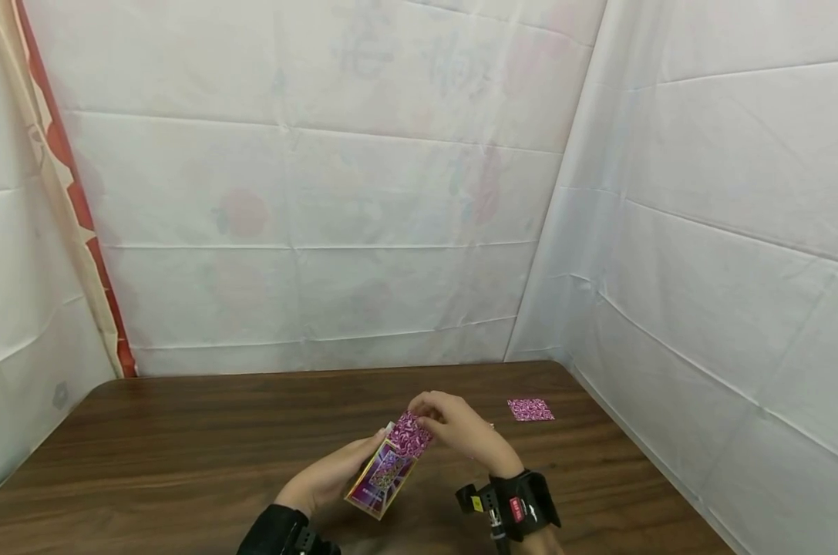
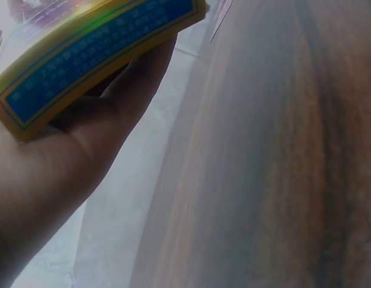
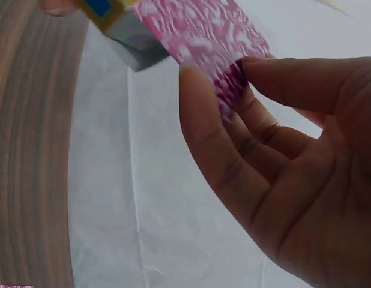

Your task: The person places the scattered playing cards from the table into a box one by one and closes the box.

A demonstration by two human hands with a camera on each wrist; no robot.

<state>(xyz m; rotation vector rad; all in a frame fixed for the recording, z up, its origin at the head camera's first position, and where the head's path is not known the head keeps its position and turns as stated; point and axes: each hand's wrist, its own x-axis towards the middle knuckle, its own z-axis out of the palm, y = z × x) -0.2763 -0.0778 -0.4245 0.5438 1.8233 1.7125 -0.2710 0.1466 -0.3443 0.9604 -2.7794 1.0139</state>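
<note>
My left hand (image 1: 335, 472) grips a small purple card box (image 1: 382, 479) with yellow edges, tilted above the table. A blue side panel with printed characters faces the left wrist view on the box (image 2: 101, 63). Between thumb and fingers my right hand (image 1: 460, 428) pinches a shiny pink patterned card (image 1: 410, 435) at the top of the box. In the right wrist view this card (image 3: 203, 36) stands out beside the box's open grey-white flap (image 3: 137, 51). Part of the left hand is hidden behind the box.
Another pink patterned card (image 1: 530, 409) lies flat at the back right of the dark wooden table (image 1: 217, 432). White cloth (image 1: 321, 193) hangs behind the table and along both sides. Black camera straps (image 1: 523, 505) wrap both wrists.
</note>
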